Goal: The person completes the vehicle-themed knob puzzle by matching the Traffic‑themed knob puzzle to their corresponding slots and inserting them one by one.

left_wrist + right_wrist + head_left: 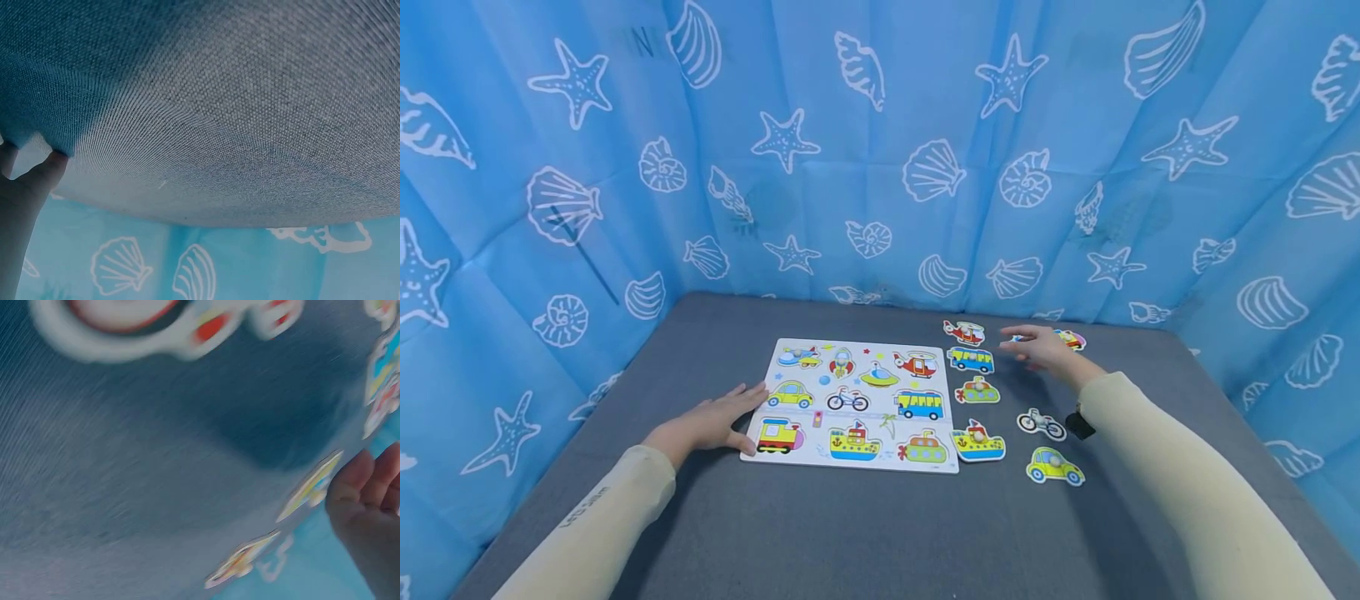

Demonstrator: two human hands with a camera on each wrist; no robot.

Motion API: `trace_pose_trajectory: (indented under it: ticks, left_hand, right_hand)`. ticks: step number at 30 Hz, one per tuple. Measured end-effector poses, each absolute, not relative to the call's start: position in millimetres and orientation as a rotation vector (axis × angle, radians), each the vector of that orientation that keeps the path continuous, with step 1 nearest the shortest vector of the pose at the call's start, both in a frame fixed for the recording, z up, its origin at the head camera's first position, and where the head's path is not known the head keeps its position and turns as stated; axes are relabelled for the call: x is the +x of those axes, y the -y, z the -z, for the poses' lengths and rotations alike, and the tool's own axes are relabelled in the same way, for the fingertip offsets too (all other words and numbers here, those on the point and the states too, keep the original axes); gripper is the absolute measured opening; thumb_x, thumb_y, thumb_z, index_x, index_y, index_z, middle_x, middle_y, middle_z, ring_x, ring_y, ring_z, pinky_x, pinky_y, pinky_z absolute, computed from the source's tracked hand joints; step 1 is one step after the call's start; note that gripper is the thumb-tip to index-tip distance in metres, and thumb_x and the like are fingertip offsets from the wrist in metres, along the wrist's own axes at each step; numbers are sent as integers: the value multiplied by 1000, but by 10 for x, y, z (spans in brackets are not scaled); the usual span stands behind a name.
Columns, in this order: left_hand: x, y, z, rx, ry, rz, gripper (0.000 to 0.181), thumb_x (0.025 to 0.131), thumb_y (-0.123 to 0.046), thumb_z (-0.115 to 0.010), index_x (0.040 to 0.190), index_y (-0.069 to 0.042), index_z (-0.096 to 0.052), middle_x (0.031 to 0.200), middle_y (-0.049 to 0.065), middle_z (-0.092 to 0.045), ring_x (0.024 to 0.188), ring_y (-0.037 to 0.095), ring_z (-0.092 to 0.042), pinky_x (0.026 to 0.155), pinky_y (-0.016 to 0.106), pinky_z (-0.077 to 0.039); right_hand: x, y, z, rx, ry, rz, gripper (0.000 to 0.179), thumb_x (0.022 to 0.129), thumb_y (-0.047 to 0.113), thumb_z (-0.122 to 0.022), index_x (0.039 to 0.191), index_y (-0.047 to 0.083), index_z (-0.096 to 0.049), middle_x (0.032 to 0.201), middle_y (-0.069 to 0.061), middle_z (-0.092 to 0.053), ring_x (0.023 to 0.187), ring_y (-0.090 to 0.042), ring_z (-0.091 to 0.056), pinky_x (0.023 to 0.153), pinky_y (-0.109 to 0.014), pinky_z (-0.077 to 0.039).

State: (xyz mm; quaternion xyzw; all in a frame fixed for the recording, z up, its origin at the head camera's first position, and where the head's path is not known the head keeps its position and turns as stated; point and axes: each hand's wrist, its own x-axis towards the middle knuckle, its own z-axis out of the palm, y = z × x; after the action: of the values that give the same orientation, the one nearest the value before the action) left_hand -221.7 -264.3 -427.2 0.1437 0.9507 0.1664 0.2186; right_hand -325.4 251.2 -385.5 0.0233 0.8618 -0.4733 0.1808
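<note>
"Blue curtain [865, 175], shell-printed, is hung beyond the grey worktop [880, 533]. How are the fingers held?"

"On the left hand [718, 417], spread, resting at the left edge of the puzzle board [880, 400]. On the right hand [1041, 346], loosely extended, with nothing seen gripped, just right of the helicopter piece [964, 332]."

"And farther out?"

"Bus [972, 361], submarine [977, 390] and boat pieces [978, 442] are set beside the board's right edge; bicycle [1042, 425] and car pieces [1055, 468] lie farther right, nearer."

"How would they handle?"

"Light, stiff and thin, probably; flat edges may be hard to lift. Each is best pinched by its knob, as seen on the car; the board is better steadied along its rim."
</note>
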Motion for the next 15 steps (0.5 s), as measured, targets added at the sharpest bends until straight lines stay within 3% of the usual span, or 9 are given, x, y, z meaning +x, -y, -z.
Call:
trace_pose_trajectory:
  ticks: [9,15]
  left_hand:
    - [-2229,2647,4279,393,-2630,-445,107,74,-53,-77,155,-10,-22,160,16,-17,145,42,-8,106,70,-13]
    - [-2229,2647,4282,389,-2631,-457,107,73,-54,-77,155,-10,-22,160,15,-17,145,42,-9,107,70,-13]
  right_hand:
    - [-3307,-2764,3988,92,-2439,1379,60,101,18,-54,151,0,-27,148,-31,-28,124,-43,-44,100,-51,-42]
    - [-3369,-2851,4102,166,-2471,1404,60,101,20,-54,151,0,-27,136,-26,-49,101,-23,-54,89,-38,-48]
